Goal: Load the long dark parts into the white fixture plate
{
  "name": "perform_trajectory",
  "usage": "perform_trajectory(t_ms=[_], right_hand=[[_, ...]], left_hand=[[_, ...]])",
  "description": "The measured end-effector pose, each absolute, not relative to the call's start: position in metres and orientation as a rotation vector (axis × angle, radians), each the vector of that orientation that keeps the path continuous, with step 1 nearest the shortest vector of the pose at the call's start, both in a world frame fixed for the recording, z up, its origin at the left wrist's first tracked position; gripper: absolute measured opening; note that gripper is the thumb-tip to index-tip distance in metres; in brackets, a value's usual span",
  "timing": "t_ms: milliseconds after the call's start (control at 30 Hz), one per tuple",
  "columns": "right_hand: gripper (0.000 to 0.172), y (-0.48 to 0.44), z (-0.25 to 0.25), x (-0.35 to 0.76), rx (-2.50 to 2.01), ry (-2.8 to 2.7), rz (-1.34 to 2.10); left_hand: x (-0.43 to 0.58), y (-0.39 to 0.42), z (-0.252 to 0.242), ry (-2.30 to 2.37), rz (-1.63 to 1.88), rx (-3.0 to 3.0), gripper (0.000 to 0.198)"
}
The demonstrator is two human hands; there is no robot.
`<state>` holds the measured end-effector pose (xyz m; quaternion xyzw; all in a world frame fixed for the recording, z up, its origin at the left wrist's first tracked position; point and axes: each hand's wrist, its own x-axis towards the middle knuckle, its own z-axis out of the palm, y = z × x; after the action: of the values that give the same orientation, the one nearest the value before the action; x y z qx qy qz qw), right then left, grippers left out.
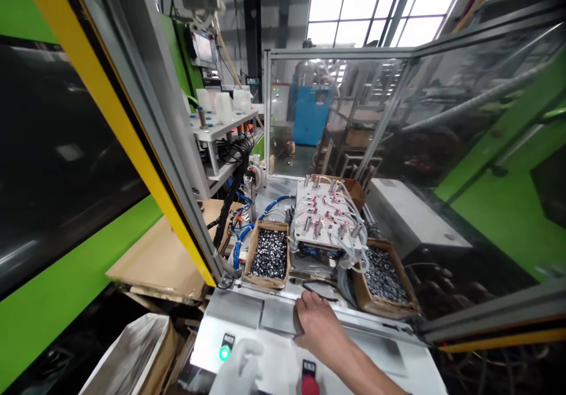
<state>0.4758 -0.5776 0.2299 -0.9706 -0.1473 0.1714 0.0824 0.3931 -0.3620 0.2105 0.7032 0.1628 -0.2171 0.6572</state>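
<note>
My right hand [319,323] is bare and reaches in from the lower right over a pale control panel [278,356]. Its fingers curl down at the panel's far edge, and whatever they hold, if anything, is hidden. Just beyond the knuckles lies a dark-handled tool [322,293], partly covered by the hand. Lower left, my left hand [246,364] appears in a white glove, somewhat blurred, with a gap between thumb and fingers. It is near a lit green button [224,353]. A red button [310,384] sits between the two hands.
Behind the panel stands a fixture plate [325,209] with metal posts and tubes. A carton of shiny black parts [270,254] is left of it, a carton of grey ring-shaped parts [384,276] right. A yellow-edged frame post [132,129] rises at left; clear guard panels [345,112] enclose the back.
</note>
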Motion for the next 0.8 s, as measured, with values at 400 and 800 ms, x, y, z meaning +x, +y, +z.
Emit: perform_trajectory(t_ms=[400, 800], right_hand=[[0.081, -0.586, 0.224, 0.476, -2.800, -0.416, 0.552], [0.039, -0.727, 0.236, 0.410, -2.873, -0.245, 0.481]], left_hand=[[0.419, -0.386, 0.188, 0.283, -0.631, 1.800, 0.027], [0.404, -0.386, 0.179, 0.164, -0.253, 2.193, 0.021]])
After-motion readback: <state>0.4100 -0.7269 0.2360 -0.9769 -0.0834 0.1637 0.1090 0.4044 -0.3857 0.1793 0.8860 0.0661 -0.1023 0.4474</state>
